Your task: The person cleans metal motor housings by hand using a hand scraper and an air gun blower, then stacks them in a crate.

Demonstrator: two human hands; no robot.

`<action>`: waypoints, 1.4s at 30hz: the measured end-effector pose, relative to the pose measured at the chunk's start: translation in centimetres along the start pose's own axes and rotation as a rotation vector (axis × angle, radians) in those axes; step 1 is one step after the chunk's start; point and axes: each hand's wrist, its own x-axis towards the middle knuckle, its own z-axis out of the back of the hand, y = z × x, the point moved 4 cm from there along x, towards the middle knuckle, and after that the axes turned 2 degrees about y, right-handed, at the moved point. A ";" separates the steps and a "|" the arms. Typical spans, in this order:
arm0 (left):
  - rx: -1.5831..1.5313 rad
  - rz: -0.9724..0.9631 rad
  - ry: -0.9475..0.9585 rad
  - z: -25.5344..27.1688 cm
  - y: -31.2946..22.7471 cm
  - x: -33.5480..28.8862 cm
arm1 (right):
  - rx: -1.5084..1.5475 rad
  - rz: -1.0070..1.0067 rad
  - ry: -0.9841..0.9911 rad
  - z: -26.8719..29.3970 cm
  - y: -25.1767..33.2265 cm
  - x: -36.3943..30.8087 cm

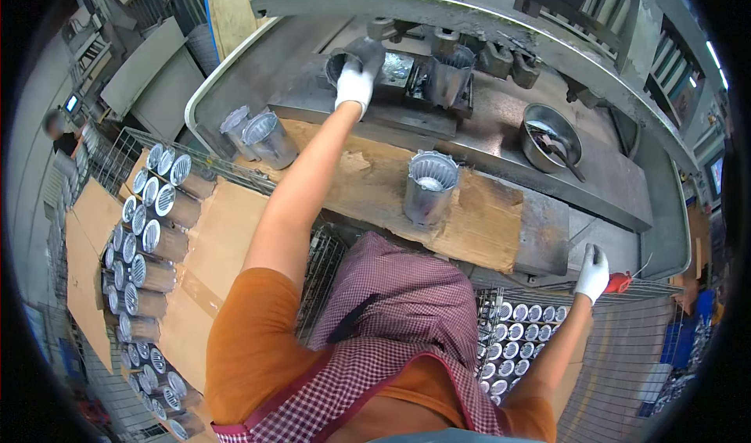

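Note:
My left hand [355, 89], in a white glove, grips a dark grey ribbed metal housing [369, 55], a hollow cylinder tilted over the press bed. Its fingers are partly hidden at the part. A second such housing [449, 82] stands on the fixture to the right. My gloved right hand [593, 274] is low at the bench's right edge, its fingers curled together; what they hold, if anything, is hidden. Beside it is a red object [618, 283] with a thin wire. Nearest me, another housing [431, 189] stands upright on the cardboard [486, 222]; two more [268, 139] are grouped at left.
A steel bowl [551, 136] with a dark-handled tool stands on the right of the bench. The press frame [407, 7] hangs across the top. Wire baskets of stacked housings [149, 275] stand to the left and below right [516, 332]. A person [64, 136] is far left.

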 end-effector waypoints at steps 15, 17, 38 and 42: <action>0.947 -0.128 0.129 -1.5 1.6 0.7 | 0.046 -0.032 -0.123 -1.1 -0.6 0.4; 0.836 -0.165 0.006 -0.9 1.4 -0.8 | 0.061 0.152 -0.356 0.9 -0.8 -0.5; 0.632 -0.837 0.686 -13.3 -10.6 -26.4 | 0.575 -0.055 0.730 -6.1 7.2 -15.5; 0.540 -0.898 0.539 -11.9 -9.8 -26.4 | 0.630 -0.131 0.881 -7.9 8.8 -15.7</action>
